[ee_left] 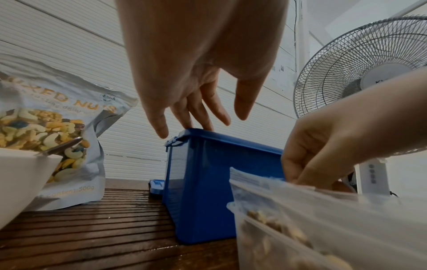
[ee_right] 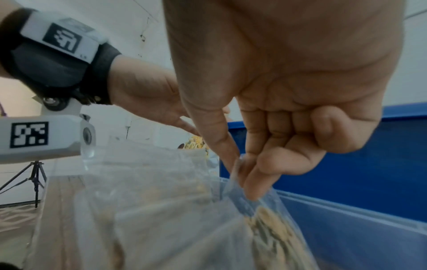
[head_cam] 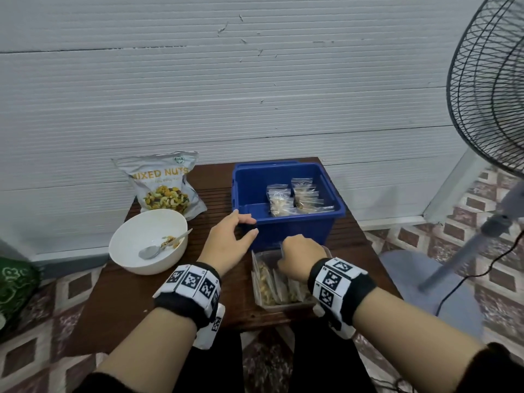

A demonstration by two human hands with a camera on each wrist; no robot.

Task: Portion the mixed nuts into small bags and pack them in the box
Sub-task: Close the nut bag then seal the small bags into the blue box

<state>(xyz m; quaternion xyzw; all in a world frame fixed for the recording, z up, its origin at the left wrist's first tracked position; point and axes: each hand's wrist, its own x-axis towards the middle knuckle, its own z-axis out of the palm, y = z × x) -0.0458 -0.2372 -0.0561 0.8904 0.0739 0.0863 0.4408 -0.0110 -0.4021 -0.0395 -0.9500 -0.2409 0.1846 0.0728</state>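
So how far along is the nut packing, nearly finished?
Partly. Several filled small bags already sit in the blue box. The right hand pinches another filled bag from the clear tray, where more wait; the left hand rests on the box rim. The bowl is almost empty.

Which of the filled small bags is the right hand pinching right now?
The bag in the clear tray nearest the blue box; the right hand pinches its top edge.

Blue box [head_cam: 286, 228] apparently half free
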